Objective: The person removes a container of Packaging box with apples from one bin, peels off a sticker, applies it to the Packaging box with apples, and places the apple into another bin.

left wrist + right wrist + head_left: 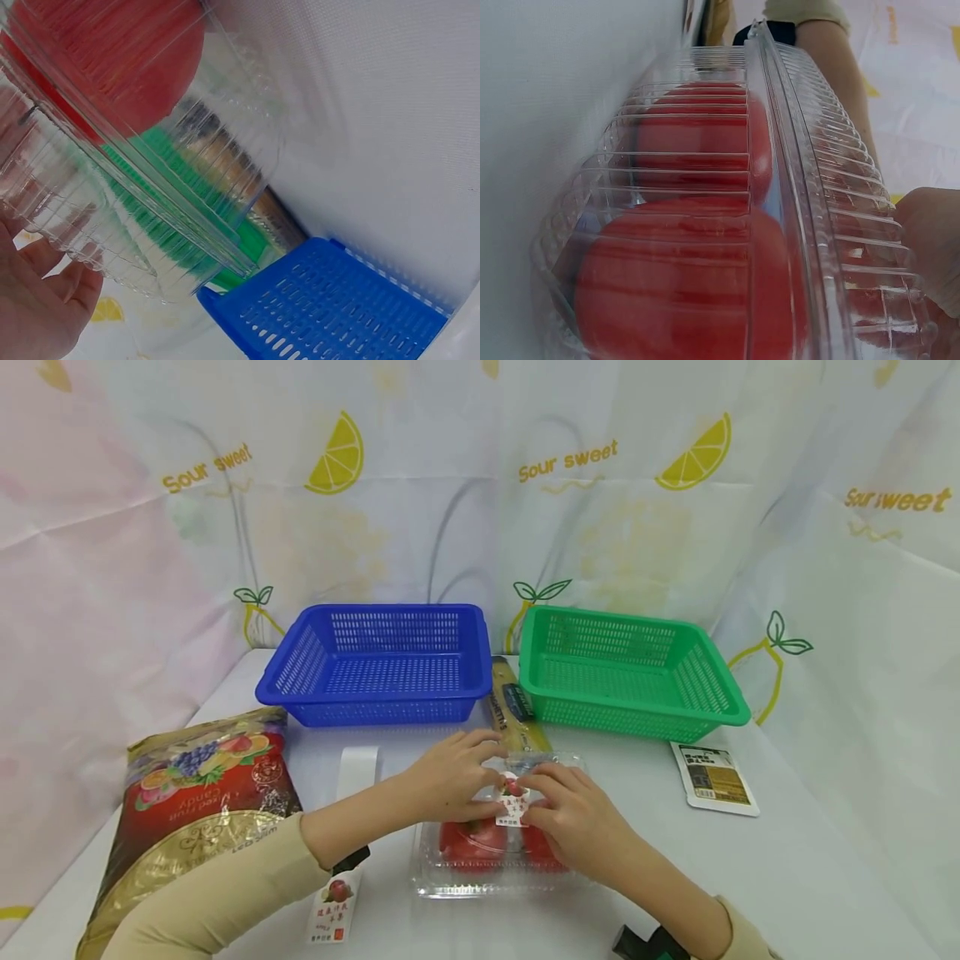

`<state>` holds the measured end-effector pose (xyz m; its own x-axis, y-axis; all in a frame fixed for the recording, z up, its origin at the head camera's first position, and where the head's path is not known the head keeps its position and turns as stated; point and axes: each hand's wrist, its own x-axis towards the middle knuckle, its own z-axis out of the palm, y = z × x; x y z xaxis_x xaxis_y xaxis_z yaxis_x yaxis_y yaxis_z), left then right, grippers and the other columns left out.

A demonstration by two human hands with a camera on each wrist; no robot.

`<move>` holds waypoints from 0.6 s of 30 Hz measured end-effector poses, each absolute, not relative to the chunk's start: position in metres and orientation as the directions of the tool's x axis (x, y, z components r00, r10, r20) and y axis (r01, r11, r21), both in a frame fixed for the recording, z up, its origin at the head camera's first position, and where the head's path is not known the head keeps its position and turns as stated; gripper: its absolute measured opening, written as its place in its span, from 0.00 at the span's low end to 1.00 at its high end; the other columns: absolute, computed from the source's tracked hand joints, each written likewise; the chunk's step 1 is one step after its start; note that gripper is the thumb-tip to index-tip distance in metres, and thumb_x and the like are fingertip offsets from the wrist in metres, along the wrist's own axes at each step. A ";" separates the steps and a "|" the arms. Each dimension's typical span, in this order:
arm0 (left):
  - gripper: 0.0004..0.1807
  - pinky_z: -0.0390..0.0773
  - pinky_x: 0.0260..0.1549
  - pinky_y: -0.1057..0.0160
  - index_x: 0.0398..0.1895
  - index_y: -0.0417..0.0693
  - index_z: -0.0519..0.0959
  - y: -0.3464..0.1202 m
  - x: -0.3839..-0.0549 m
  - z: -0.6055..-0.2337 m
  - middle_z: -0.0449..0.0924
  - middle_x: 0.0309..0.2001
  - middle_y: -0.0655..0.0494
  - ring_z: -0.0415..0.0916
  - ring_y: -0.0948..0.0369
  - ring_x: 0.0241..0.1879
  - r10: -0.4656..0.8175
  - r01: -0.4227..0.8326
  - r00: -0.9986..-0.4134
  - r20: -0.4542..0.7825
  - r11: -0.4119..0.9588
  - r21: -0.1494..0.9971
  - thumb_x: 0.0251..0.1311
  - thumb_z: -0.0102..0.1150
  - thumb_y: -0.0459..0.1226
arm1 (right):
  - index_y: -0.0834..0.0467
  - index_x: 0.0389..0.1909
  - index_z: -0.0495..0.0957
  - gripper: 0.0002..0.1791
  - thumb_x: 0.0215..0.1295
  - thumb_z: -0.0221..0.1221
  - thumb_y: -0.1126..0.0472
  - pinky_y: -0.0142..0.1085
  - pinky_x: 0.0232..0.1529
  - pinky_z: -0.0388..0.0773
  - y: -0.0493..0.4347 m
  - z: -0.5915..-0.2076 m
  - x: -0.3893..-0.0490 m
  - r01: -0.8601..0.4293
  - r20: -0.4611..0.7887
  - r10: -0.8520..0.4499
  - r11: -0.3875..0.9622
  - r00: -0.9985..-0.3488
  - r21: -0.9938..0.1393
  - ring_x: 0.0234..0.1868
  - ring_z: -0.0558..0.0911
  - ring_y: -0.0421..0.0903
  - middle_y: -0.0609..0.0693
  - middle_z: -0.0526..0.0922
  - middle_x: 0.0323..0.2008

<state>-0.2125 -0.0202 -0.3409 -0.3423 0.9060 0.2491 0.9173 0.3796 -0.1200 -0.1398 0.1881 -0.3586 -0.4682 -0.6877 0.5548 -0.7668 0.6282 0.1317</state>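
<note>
- Both hands rested on top of the clear clamshell box (495,852) of 2 red tomatoes (471,842), which lay on the white table (787,877) in front of the person.
- The left hand (450,777) and right hand (573,814) lay with fingers bent over the lid near its label (512,802); whether they pinched it or just pressed, I could not tell.
- Risk, to my eye: the thin lid could spring open or the box could slip from the fingertips and drop the fruit.
- Only the head view showed the blue basket (378,664) and green basket (626,672) beyond the hands, and the candy bag (195,810) to the left.
- The right wrist view showed the ribbed shell (780,225) tight around the tomatoes.
</note>
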 end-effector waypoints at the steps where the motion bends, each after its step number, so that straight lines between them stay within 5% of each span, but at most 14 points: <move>1: 0.18 0.69 0.53 0.56 0.35 0.54 0.85 -0.020 -0.212 -0.341 0.76 0.50 0.53 0.65 0.53 0.58 0.906 0.917 -0.346 0.244 0.381 -0.113 0.54 0.59 0.55 | 0.52 0.21 0.83 0.07 0.40 0.69 0.67 0.44 0.44 0.74 0.188 -0.358 -0.140 -0.768 0.555 -0.689 0.627 -0.466 0.134 0.46 0.75 0.51 0.52 0.80 0.41; 13: 0.14 0.71 0.51 0.55 0.38 0.53 0.83 -0.025 -0.212 -0.345 0.78 0.48 0.54 0.67 0.54 0.57 0.901 0.930 -0.309 0.306 0.353 -0.100 0.55 0.59 0.50 | 0.54 0.24 0.82 0.09 0.40 0.67 0.70 0.44 0.46 0.71 0.188 -0.358 -0.136 -0.782 0.556 -0.698 0.610 -0.451 0.132 0.45 0.75 0.51 0.51 0.81 0.38; 18: 0.14 0.73 0.48 0.53 0.42 0.50 0.80 -0.029 -0.213 -0.351 0.79 0.46 0.57 0.69 0.56 0.55 0.891 0.942 -0.261 0.372 0.320 -0.105 0.56 0.58 0.45 | 0.55 0.38 0.80 0.13 0.48 0.60 0.68 0.44 0.49 0.69 0.188 -0.356 -0.136 -0.786 0.495 -0.695 0.618 -0.522 0.038 0.49 0.73 0.50 0.48 0.80 0.43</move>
